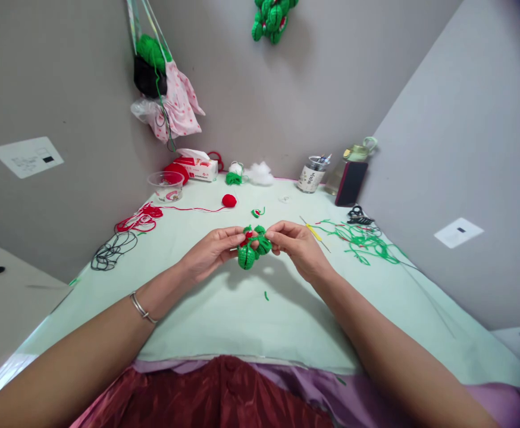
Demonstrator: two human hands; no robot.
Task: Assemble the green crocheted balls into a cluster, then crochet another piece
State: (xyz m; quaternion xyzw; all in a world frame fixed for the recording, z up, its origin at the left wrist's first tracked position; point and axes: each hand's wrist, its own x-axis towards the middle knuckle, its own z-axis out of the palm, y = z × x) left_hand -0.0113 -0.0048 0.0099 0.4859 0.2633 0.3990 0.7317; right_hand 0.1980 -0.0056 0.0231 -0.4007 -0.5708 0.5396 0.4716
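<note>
Between my two hands, just above the table, is a green and red crochet piece [246,257] made of several rounded parts with dark lines on them. My left hand [219,248] pinches its left side, near the red part. On the other side, the thumb and fingers of my right hand [292,242] close on its green right part. My fingertips hide some of the piece. A small green and red crocheted bit [257,213] lies on the table just beyond it. To the right of my right hand rests a yellow-handled crochet hook [313,232].
Green yarn scraps [371,242] and black scissors [358,215] lie at the right. Red yarn [141,219] and dark yarn [113,251] lie at the left. Along the back stand a plastic tub [167,191], tissue pack [201,169], pen holder [311,177] and phone [351,184].
</note>
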